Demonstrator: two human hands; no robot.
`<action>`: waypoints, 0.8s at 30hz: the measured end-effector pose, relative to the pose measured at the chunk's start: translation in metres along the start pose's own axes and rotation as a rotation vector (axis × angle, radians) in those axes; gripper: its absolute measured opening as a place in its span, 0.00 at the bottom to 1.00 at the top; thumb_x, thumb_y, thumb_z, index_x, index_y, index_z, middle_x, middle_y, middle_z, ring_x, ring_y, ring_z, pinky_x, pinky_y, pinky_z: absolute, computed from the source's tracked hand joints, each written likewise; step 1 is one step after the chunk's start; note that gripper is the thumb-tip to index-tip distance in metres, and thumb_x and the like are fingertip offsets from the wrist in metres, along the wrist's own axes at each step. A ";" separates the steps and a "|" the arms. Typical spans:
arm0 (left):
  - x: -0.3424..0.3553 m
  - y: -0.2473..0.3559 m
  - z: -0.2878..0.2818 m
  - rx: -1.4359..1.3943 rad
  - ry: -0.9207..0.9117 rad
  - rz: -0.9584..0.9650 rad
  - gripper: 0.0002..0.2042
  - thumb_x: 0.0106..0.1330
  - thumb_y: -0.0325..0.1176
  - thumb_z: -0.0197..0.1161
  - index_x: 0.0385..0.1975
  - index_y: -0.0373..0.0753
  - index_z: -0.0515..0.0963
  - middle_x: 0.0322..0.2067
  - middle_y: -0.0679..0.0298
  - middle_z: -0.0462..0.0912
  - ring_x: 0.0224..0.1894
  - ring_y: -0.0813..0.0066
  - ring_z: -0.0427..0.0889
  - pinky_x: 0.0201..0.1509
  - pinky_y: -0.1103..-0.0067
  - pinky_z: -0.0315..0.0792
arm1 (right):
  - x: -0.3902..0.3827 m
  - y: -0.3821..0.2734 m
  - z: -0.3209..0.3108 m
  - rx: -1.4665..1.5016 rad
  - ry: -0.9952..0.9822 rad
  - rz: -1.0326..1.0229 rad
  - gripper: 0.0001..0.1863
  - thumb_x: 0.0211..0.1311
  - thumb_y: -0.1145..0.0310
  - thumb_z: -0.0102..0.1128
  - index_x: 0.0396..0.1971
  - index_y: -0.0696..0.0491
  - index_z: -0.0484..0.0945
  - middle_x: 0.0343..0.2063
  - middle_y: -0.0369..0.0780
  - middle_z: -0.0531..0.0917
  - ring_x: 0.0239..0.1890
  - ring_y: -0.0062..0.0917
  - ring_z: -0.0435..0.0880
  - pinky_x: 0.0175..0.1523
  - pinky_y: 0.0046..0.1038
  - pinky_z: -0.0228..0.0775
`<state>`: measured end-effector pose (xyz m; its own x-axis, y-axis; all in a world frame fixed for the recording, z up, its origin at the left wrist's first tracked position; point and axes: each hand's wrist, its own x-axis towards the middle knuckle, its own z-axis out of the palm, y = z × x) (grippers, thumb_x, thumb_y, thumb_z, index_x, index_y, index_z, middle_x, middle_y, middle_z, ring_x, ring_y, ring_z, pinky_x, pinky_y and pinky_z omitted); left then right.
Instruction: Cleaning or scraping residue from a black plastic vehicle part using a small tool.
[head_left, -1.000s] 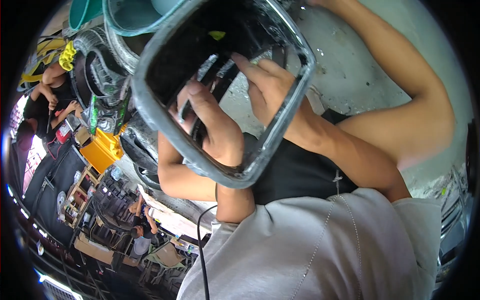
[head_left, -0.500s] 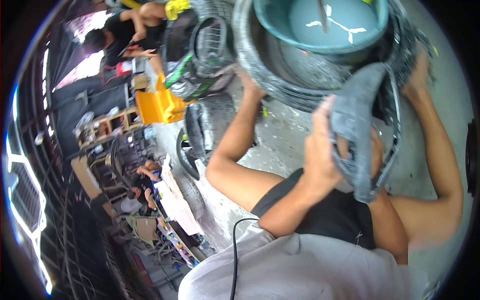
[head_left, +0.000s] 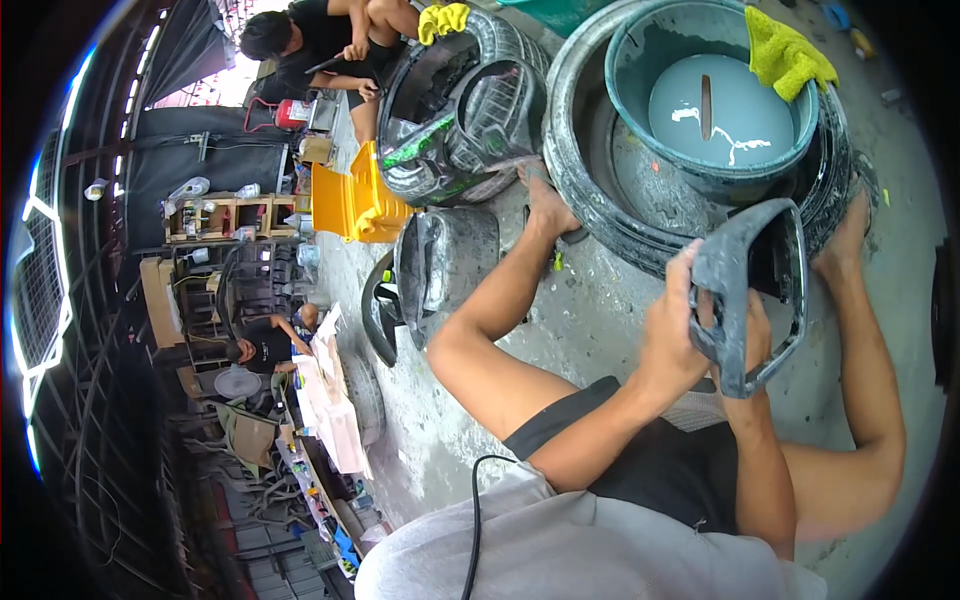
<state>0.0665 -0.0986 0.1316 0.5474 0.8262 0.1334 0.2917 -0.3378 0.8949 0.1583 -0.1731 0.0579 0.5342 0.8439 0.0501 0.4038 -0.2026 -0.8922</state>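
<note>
Both my hands hold a dusty grey plastic frame (head_left: 738, 300), a curved part with a large opening, upright between my knees. My left hand (head_left: 672, 335) closes round its left side. Behind the frame, my right hand (head_left: 752, 335) grips the lower part, with some of its fingers hidden. Just beyond stands a teal bucket (head_left: 640, 145) of cloudy water, resting on a large tyre (head_left: 590, 215) that lies flat. A thin brown strip (head_left: 706, 108) shows in the water. Over the bucket's far right rim hangs a yellow-green cloth (head_left: 790, 58).
Left of my foot lie a patterned tyre (head_left: 500, 110) and a grey moulded shell (head_left: 455, 260). A yellow plastic piece (head_left: 365, 200) stands behind them. One person (head_left: 330, 50) works at the far left with a tool; another (head_left: 270, 340) sits by a low table (head_left: 325, 400).
My view has shifted, so the bucket, tyre and cloth show more fully. The frame stays in both hands and has turned slightly, showing more of its opening.
</note>
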 end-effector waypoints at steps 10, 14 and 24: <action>-0.005 -0.006 0.001 0.036 0.026 0.025 0.35 0.62 0.26 0.66 0.70 0.32 0.59 0.52 0.37 0.79 0.57 0.39 0.82 0.59 0.64 0.75 | 0.012 -0.015 -0.010 -0.117 -0.056 0.019 0.29 0.56 0.84 0.53 0.61 0.60 0.77 0.39 0.55 0.80 0.42 0.54 0.83 0.47 0.46 0.76; 0.017 -0.011 -0.027 0.205 0.066 -0.136 0.16 0.70 0.30 0.62 0.55 0.32 0.72 0.43 0.54 0.80 0.44 0.66 0.80 0.45 0.70 0.73 | 0.006 -0.019 -0.028 0.051 -0.078 0.029 0.28 0.58 0.84 0.51 0.60 0.57 0.78 0.39 0.55 0.81 0.42 0.54 0.83 0.47 0.47 0.76; 0.027 0.000 -0.054 0.520 0.078 0.148 0.28 0.63 0.11 0.53 0.66 0.31 0.70 0.60 0.50 0.79 0.54 0.65 0.83 0.55 0.76 0.77 | 0.000 0.010 -0.048 0.168 -0.150 0.255 0.19 0.70 0.74 0.51 0.58 0.58 0.77 0.44 0.51 0.86 0.47 0.47 0.86 0.53 0.42 0.76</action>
<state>0.0392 -0.0519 0.1586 0.5581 0.7771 0.2911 0.5760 -0.6153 0.5382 0.1977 -0.1987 0.0707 0.4819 0.8430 -0.2392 0.1366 -0.3419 -0.9298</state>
